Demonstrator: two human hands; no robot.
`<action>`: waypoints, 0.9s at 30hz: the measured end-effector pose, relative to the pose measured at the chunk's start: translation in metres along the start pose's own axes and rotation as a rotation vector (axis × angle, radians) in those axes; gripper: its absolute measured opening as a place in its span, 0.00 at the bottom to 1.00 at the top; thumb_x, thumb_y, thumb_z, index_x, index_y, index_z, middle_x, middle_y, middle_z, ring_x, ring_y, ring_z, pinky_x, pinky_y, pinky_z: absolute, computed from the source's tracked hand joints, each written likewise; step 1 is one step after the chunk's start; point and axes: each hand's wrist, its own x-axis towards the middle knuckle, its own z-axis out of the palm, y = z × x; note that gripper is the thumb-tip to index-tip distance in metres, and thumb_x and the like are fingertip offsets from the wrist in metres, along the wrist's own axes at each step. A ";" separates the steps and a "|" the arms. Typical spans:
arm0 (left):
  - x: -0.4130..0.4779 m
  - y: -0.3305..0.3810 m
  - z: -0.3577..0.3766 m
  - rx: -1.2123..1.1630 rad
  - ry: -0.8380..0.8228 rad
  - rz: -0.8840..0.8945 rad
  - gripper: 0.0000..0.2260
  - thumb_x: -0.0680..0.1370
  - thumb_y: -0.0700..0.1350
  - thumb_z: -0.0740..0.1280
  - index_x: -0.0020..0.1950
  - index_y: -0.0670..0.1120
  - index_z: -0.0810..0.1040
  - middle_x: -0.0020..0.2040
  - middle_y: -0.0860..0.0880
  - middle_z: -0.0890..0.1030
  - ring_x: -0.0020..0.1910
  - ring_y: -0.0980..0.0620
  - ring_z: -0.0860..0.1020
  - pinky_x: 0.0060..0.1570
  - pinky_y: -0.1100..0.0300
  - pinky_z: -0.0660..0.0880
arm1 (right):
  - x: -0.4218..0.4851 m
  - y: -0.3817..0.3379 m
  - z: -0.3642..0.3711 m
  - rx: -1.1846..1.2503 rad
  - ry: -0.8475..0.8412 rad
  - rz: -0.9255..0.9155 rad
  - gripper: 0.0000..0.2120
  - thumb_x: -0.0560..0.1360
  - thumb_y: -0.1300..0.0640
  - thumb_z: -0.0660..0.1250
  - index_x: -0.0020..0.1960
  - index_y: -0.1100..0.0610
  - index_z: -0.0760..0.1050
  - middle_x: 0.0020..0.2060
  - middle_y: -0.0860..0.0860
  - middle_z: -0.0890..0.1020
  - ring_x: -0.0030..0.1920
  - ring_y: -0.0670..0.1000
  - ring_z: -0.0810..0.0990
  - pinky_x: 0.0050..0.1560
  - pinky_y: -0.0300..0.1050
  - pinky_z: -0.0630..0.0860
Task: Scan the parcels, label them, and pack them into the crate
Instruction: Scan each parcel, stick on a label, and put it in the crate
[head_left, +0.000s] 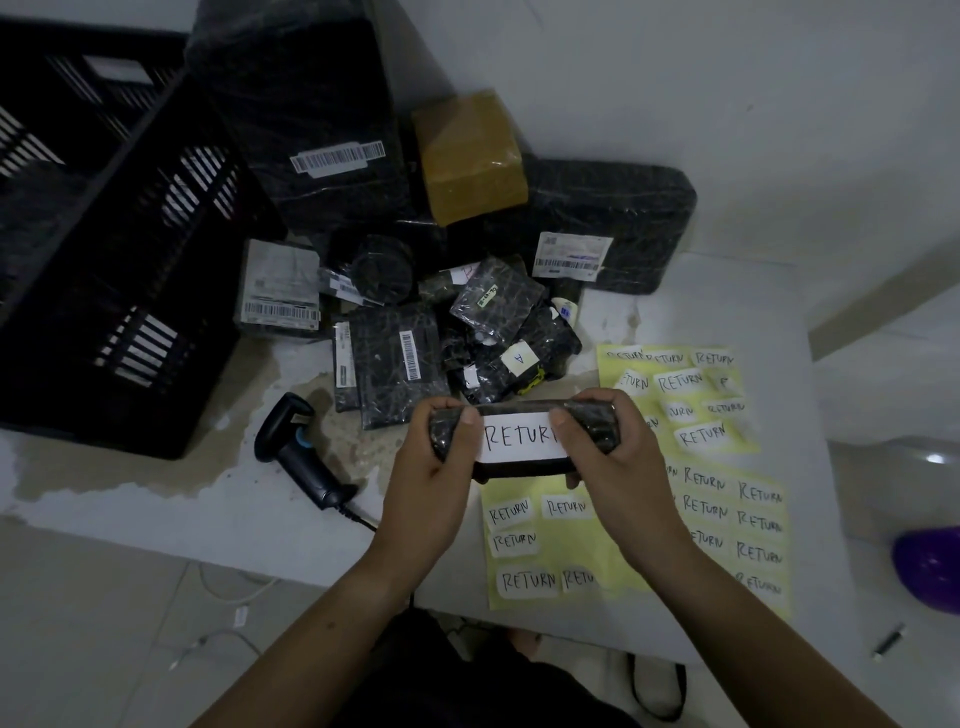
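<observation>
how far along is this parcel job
Looks done: the barcode scanner lies idle, and a RETURN label sits on the small black parcel. In hand: left hand and right hand grip that parcel, thumbs on the label. Left: packing it, plus the parcel pile beside the black crate.

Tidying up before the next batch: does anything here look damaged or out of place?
Yes: the table has a brownish patch where its white coating looks peeled, running under the scanner and beside the crate. The held parcel looks intact.

"RETURN" on the held parcel's white label (522, 437) and yellow sticker sheets (675, 395); "A" on a small parcel (518, 357).
</observation>
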 end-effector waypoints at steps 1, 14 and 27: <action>0.001 0.001 -0.001 -0.008 0.003 -0.003 0.14 0.76 0.61 0.65 0.53 0.53 0.74 0.37 0.57 0.80 0.32 0.60 0.76 0.39 0.61 0.73 | -0.001 -0.001 -0.001 0.016 -0.038 -0.010 0.12 0.71 0.52 0.76 0.50 0.45 0.74 0.42 0.46 0.81 0.36 0.44 0.80 0.35 0.37 0.77; 0.005 0.005 -0.012 0.080 -0.035 0.020 0.15 0.73 0.57 0.73 0.55 0.53 0.74 0.43 0.61 0.82 0.39 0.62 0.80 0.41 0.66 0.75 | -0.006 -0.003 -0.001 0.044 -0.103 0.017 0.12 0.73 0.55 0.74 0.54 0.50 0.74 0.43 0.48 0.82 0.33 0.51 0.81 0.35 0.43 0.80; 0.005 0.014 -0.057 0.168 -0.197 0.122 0.13 0.83 0.56 0.55 0.62 0.55 0.73 0.47 0.57 0.82 0.39 0.60 0.77 0.40 0.65 0.76 | -0.008 -0.008 0.018 0.049 -0.073 0.037 0.04 0.79 0.55 0.68 0.53 0.50 0.76 0.45 0.53 0.83 0.36 0.56 0.81 0.39 0.50 0.82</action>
